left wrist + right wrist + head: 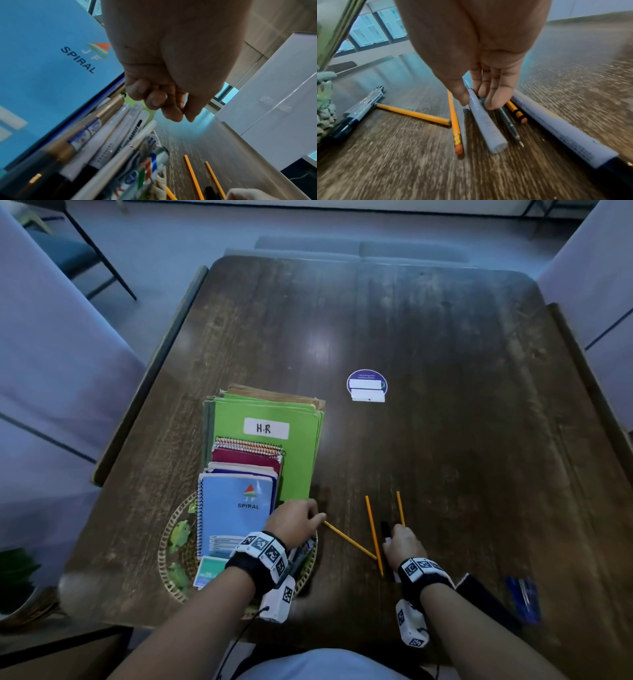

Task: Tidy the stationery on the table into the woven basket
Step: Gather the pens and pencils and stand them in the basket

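From the head camera, a woven basket at the near left of a dark wooden table holds a blue spiral notebook stacked with other notebooks on a green folder that overhangs the rim. The left hand hovers at the basket's right edge, fingers curled and apparently holding nothing. The right hand reaches down among three yellow pencils lying on the table right of the basket. A round sticker sits farther back; blue pens lie at the near right.

The left wrist camera shows the curled fingers above a row of pens and markers packed beside the notebook.

The right wrist camera shows thumb and fingers pinching a pale marker that lies on the table between a pencil and a thin pen; a larger marker lies just right.
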Motion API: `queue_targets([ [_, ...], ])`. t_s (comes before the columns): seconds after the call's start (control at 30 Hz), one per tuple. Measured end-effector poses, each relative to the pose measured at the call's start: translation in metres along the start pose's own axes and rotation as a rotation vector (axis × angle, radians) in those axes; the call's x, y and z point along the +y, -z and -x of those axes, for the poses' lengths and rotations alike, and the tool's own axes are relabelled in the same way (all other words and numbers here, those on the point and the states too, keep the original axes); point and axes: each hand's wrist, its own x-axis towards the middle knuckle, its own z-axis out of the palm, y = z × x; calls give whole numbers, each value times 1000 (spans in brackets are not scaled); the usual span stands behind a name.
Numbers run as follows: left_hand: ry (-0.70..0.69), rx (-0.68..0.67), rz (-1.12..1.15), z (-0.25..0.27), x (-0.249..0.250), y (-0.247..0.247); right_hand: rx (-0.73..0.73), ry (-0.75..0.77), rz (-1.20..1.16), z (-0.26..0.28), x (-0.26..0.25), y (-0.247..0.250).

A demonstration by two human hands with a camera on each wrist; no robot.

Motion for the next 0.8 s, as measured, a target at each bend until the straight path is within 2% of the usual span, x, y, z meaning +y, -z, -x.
queue_targets([
  [0.1,-58,0,95,3,8,-2,-16,-12,-54,5,-8,8],
  [0.2,-97,6,172,3,10,-5,-40,24,-229,9,-19,20],
  [0.37,-227,62,267,3,8,-10,-118,246,-566,17,-53,35],
  [0.43,-325,108,229,1,2,-15,-111,350,-650,22,-68,35],
  [0.53,-397,161,146,3,-6,-14,-129,441,-770,31,-89,35],
  [0.6,-390,196,95,6,-11,-9,-185,458,-843,37,-102,34],
  [0.7,-344,226,41,10,-26,0,-231,457,-825,41,-116,32],
  [0.8,-314,238,92,16,-41,5,-289,436,-897,48,-129,33],
])
